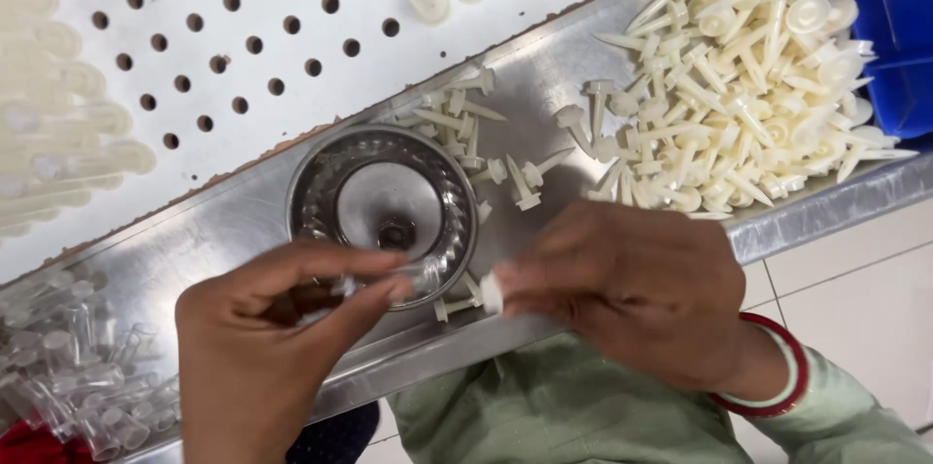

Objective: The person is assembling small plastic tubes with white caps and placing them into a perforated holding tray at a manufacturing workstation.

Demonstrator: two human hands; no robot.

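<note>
My left hand [262, 338] pinches a small clear plastic tube [342, 286] between thumb and fingers, just below a round steel bowl [309, 194]. My right hand [641, 294] holds a small white pointed plastic piece [491, 292] at its fingertips, close to the tube's end. Both hands hover over the front edge of a long steel tray [544, 70]. A few loose white pieces [525, 182] lie beside the bowl.
A big heap of white pointed pieces [748, 85] fills the tray's right end. Clear tubes [78, 377] are piled at the tray's left end. Behind stands a white perforated board [233, 27] with some tubes set in it. A blue bin [899, 27] sits at the right.
</note>
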